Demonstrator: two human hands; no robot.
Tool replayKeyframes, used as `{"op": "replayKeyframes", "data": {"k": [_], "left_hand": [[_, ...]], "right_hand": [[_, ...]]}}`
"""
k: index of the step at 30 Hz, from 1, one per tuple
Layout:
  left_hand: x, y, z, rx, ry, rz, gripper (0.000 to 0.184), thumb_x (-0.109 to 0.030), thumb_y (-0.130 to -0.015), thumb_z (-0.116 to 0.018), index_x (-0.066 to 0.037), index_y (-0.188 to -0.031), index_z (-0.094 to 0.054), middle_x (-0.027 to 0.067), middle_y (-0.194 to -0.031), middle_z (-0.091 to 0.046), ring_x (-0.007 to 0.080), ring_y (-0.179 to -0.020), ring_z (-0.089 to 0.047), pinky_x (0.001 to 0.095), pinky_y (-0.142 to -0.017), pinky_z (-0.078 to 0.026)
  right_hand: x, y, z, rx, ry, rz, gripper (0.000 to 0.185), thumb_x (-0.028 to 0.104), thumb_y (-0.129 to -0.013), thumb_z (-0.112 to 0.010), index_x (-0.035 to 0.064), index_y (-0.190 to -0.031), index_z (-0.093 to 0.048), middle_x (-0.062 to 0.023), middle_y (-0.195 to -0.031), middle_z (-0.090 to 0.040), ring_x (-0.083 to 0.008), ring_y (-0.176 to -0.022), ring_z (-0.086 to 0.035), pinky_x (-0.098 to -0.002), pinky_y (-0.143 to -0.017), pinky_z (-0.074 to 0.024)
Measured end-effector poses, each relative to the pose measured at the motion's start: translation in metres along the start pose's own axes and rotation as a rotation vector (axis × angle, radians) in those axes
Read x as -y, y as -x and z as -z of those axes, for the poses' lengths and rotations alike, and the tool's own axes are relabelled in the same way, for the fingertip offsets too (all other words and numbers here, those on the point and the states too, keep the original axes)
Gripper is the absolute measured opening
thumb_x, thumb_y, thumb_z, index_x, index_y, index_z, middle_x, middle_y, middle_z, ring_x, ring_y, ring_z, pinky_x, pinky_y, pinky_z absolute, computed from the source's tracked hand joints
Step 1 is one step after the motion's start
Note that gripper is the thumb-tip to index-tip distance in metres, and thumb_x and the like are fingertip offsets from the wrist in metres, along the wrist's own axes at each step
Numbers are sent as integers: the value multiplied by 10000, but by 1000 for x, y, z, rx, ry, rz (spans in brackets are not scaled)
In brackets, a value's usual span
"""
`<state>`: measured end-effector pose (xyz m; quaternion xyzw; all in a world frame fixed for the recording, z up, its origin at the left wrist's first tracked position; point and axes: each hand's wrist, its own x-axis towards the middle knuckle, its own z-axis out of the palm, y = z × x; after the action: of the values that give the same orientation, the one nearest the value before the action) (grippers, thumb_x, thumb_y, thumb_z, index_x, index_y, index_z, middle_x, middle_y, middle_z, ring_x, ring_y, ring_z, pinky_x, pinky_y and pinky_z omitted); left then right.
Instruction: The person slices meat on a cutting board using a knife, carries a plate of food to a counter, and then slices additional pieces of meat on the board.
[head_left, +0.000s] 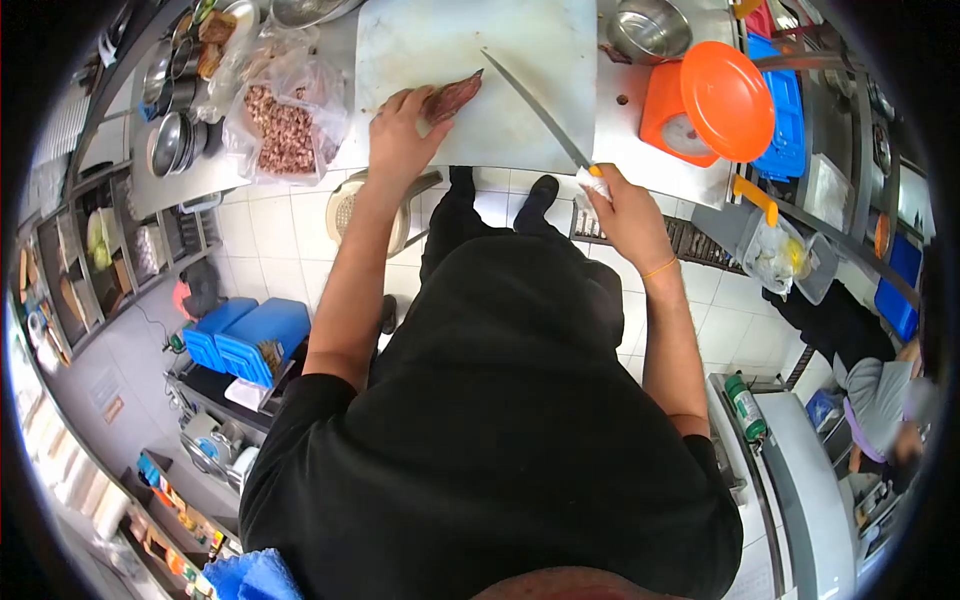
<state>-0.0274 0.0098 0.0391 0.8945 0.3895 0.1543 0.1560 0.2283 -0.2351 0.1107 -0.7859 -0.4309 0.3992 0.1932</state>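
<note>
A dark reddish piece of meat (455, 98) lies on the white cutting board (530, 40). My left hand (400, 138) grips its near end, thumb on one side and fingers on the other. In my right hand (632, 220) is a long knife (537, 108), held closed around the handle at the board's right edge. A bit of yellow handle and something white, perhaps cloth or paper, show at the grip. The blade slants over the board, its tip up and left, apart from the meat. Left of the board sits a plastic bag (285, 135) of diced meat.
An orange scale (685, 125) with a round pan and a metal bowl (648, 30) stand right of the board. Small metal bowls (172, 145) are stacked at far left. A stool (350, 210) is under the counter. Another person (870, 390) is at the right.
</note>
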Motion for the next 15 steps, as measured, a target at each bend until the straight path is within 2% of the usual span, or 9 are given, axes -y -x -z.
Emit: {"op": "replayKeyframes", "data": {"k": [1,4,10,13,15], "left_hand": [[-1,-5,-4,-4,-22,-10,552,-316,-871,-836,-60,-1332,-675,186,-1237,-715,385,-1176,-665,484,-1015,-524],[2,-16,-11,113,-23,65,528,-319,-864,-832,-109,-1325,-685,159,-1225,-726,372,-1151,-680,473,-995,-528],[7,-19,-9,173,-63,99,509,-312,-863,-817,-162,-1332,-685,121,-1210,-735,354,-1141,-687,495,-1028,-489],[-9,-19,-5,7,-30,16,460,-274,-844,-820,-178,-1280,-712,74,-1233,-725,316,-1175,-666,495,-1090,-428],[-15,-26,-9,-22,26,-46,404,-260,-851,-811,-170,-1235,-726,68,-1209,-732,312,-1149,-670,491,-1100,-417]], "right_hand": [[-5,-7,-7,-72,109,74,356,294,-1036,-643,51,-1294,-605,-244,-807,-701,-449,-798,-704,-508,-711,-529],[-1,-16,-6,-48,193,72,372,290,-1014,-660,28,-1274,-614,-260,-869,-736,-444,-839,-727,-533,-743,-562],[6,-11,-12,-46,178,65,362,288,-997,-682,43,-1254,-612,-247,-872,-739,-446,-837,-725,-536,-733,-561],[7,-1,-20,-118,183,127,365,273,-987,-689,56,-1269,-610,-232,-886,-740,-439,-827,-723,-532,-720,-561],[12,5,-21,-133,231,129,377,266,-989,-691,62,-1294,-605,-232,-894,-731,-430,-828,-721,-516,-703,-548]]}}
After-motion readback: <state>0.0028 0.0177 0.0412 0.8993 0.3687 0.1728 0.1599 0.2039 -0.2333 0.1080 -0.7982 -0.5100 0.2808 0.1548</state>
